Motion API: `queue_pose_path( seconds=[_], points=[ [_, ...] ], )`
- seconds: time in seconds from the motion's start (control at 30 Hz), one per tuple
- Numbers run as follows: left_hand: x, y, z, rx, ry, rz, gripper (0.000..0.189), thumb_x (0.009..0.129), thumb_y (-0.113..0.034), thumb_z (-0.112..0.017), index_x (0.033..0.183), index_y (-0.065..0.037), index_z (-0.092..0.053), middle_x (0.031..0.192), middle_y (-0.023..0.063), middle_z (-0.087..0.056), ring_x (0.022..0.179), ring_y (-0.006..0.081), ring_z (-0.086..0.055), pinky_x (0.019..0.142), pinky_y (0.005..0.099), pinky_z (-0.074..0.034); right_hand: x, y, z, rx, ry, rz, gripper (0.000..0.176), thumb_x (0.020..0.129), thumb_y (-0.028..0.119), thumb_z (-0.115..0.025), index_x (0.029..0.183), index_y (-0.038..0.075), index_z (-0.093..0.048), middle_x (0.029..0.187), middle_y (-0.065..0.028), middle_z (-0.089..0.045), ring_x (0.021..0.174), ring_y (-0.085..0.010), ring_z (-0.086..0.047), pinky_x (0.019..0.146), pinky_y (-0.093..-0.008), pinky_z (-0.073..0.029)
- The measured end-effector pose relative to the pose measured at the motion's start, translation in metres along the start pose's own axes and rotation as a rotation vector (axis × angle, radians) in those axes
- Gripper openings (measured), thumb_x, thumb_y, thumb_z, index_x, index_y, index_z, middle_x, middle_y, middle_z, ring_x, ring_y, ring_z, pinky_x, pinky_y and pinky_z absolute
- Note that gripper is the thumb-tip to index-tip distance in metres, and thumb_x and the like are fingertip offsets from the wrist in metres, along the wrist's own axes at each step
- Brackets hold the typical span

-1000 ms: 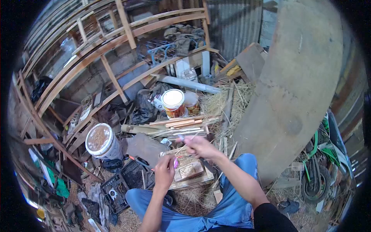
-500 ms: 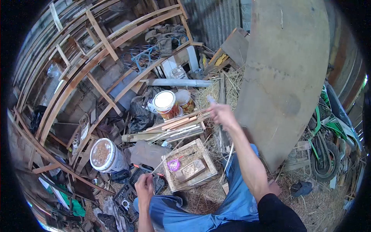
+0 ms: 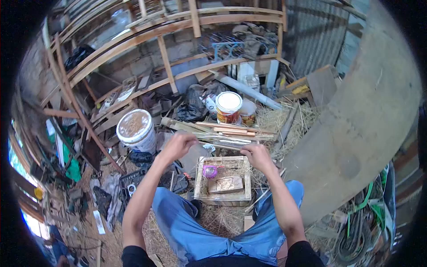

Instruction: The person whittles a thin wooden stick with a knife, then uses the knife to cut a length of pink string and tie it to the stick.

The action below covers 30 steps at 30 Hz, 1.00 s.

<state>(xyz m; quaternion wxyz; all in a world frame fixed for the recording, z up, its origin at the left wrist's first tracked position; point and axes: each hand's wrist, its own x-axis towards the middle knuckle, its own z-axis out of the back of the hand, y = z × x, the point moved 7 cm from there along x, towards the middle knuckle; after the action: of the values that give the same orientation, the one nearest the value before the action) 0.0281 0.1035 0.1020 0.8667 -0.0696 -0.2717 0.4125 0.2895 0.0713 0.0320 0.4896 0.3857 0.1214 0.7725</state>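
Note:
My left hand [image 3: 180, 144] is closed in a pinch in front of the bundle of sticks, level with its left part. My right hand [image 3: 257, 156] pinches too, near the bundle's right end. A thin pale strip [image 3: 222, 141] seems to run between the fingers of both hands, though it blends with the thin strips behind it. Below them stands a shallow wooden box [image 3: 198, 184]. It holds a wooden block [image 3: 227, 184] with a hollow cut in its top, and a purple tape measure [image 3: 209, 171].
Wood sticks [image 3: 229, 129] lie beyond the hands. Behind are a white-lidded can [image 3: 228, 102] and, to the left, a white bucket [image 3: 135, 129]. A large curved board [image 3: 351, 129] leans at right. A black tool case [image 3: 129, 182] lies on the straw-covered ground.
My right hand has come down and in, and my left hand has moved up and forward, so they are nearly level. The view has turned left.

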Motion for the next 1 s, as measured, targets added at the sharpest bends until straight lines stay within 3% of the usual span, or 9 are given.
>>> queue_pose_path(
  seconds=[0.07, 0.13, 0.17, 0.23, 0.47, 0.63, 0.8, 0.9, 1.0],
  points=[
    [0.002, -0.004, 0.010, 0.050, 0.048, -0.038, 0.016, 0.082, -0.008, -0.062, 0.097, -0.003, -0.063, 0.086, 0.0170, -0.064, 0.079, 0.0367, -0.061, 0.071, 0.0423, -0.048, 0.001, 0.010, -0.007, 0.133, 0.016, -0.089, 0.016, 0.085, 0.016, -0.063, 0.087, 0.000, -0.068, 0.081, -0.0194, -0.065, 0.079, -0.0320, -0.065, 0.067, -0.0390, -0.049],
    [0.005, -0.066, 0.051, 0.475, -0.514, -0.270, 0.015, 0.082, -0.007, -0.064, 0.096, -0.003, -0.064, 0.089, 0.0131, -0.063, 0.083, 0.0333, -0.059, 0.079, 0.0395, -0.047, 0.002, 0.004, -0.017, 0.265, 0.039, -0.287, 0.017, 0.086, 0.017, -0.063, 0.083, 0.002, -0.070, 0.078, -0.0138, -0.068, 0.070, -0.0209, -0.064, 0.064, -0.0339, -0.047],
    [0.004, -0.071, 0.044, 0.480, -0.515, -0.272, 0.015, 0.082, -0.007, -0.064, 0.096, -0.003, -0.064, 0.089, 0.0131, -0.063, 0.083, 0.0333, -0.059, 0.079, 0.0395, -0.047, 0.001, 0.006, -0.025, 0.267, 0.036, -0.283, 0.017, 0.086, 0.017, -0.063, 0.083, 0.002, -0.070, 0.078, -0.0138, -0.068, 0.070, -0.0209, -0.064, 0.064, -0.0339, -0.047],
    [-0.023, -0.049, 0.032, 0.125, -0.807, 0.070, 0.015, 0.083, -0.007, -0.060, 0.099, -0.006, -0.063, 0.094, 0.0118, -0.060, 0.095, 0.0283, -0.056, 0.082, 0.0370, -0.044, -0.003, 0.001, -0.039, 0.566, -0.039, -0.386, 0.017, 0.087, 0.020, -0.064, 0.084, 0.005, -0.072, 0.078, -0.0055, -0.070, 0.072, -0.0130, -0.060, 0.068, -0.0310, -0.046],
    [-0.043, -0.023, -0.116, -1.083, -0.451, 0.528, 0.021, 0.093, -0.018, -0.059, 0.106, -0.002, -0.063, 0.092, 0.0015, -0.064, 0.078, 0.0074, -0.055, 0.069, 0.0240, -0.046, -0.007, 0.018, -0.074, 0.840, 0.132, -0.391, 0.017, 0.087, 0.018, -0.065, 0.090, 0.001, -0.069, 0.078, -0.0058, -0.070, 0.077, -0.0102, -0.061, 0.076, -0.0270, -0.047],
    [-0.041, -0.027, -0.131, -1.240, -0.280, 0.583, 0.022, 0.092, -0.018, -0.060, 0.107, -0.001, -0.063, 0.091, 0.0034, -0.065, 0.080, 0.0085, -0.058, 0.072, 0.0232, -0.047, -0.010, 0.026, -0.075, 0.761, 0.194, -0.430, 0.019, 0.087, 0.018, -0.065, 0.089, 0.000, -0.067, 0.080, -0.0062, -0.070, 0.079, -0.0120, -0.062, 0.075, -0.0289, -0.048],
    [-0.034, -0.018, -0.107, -1.119, -0.398, 0.513, 0.017, 0.092, -0.017, -0.060, 0.098, -0.001, -0.062, 0.085, 0.0038, -0.062, 0.071, 0.0067, -0.058, 0.065, 0.0206, -0.046, -0.007, 0.024, -0.053, 0.547, -0.104, -0.305, 0.027, 0.097, 0.024, -0.049, 0.098, 0.002, -0.065, 0.072, -0.0002, -0.064, 0.057, -0.0048, -0.046, 0.053, -0.0260, -0.039],
    [-0.038, -0.019, -0.097, -1.123, -0.391, 0.575, 0.014, 0.092, -0.015, -0.060, 0.093, 0.000, -0.060, 0.083, 0.0036, -0.060, 0.066, 0.0066, -0.057, 0.058, 0.0204, -0.045, -0.003, 0.025, -0.043, 0.478, -0.040, -0.272, 0.033, 0.099, 0.027, -0.043, 0.113, 0.003, -0.061, 0.067, 0.0003, -0.059, 0.051, -0.0052, -0.041, 0.047, -0.0240, -0.035],
    [-0.039, -0.031, -0.089, -1.020, -0.281, 0.549, 0.012, 0.090, -0.010, -0.061, 0.093, 0.001, -0.060, 0.080, 0.0028, -0.058, 0.058, 0.0055, -0.053, 0.049, 0.0210, -0.040, -0.002, 0.039, -0.039, 0.999, 0.165, -0.369, 0.043, 0.099, 0.031, -0.046, 0.134, 0.007, -0.045, 0.066, -0.0010, -0.054, 0.047, -0.0040, -0.034, 0.044, -0.0193, -0.028]
  ],
)
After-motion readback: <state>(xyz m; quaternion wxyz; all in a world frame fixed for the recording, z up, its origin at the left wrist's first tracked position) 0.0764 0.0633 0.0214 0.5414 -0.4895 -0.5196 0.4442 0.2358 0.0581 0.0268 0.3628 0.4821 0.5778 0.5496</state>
